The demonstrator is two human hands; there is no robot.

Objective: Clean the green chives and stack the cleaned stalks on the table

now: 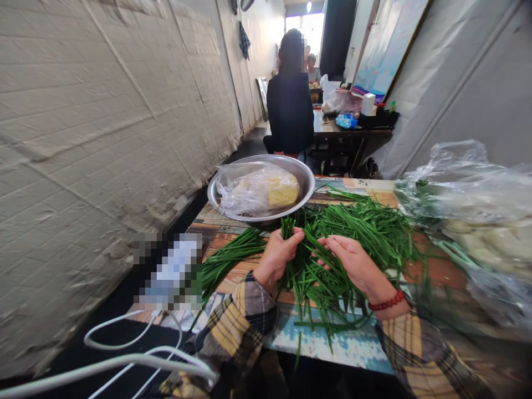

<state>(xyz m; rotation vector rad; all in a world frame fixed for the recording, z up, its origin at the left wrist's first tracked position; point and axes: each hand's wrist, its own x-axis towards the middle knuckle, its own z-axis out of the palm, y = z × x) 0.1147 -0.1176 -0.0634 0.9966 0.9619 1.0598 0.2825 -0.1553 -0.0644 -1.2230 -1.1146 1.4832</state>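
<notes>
My left hand (279, 252) is wrapped round an upright bunch of garlic chives (288, 226), their ends showing above the thumb. Beside it on the right, my right hand (347, 256) pinches a few more chives (312, 239) between thumb and fingers. Under and behind both hands spreads a loose pile of green chives (374, 227). A neater bundle of chives (233, 252) lies left of my left hand. Behind the hands stands a wide metal bowl (308, 191) with a plastic bag (249, 188) in it; something yellow shows through the bag.
The wood-patterned table (332, 346) carries clear plastic bags (477, 205) with pale contents at right. A white cable (124, 363) loops at lower left, near a blurred-out patch. A brick-patterned wall runs along the left. Beyond, a person (291, 111) sits by another table (328, 127).
</notes>
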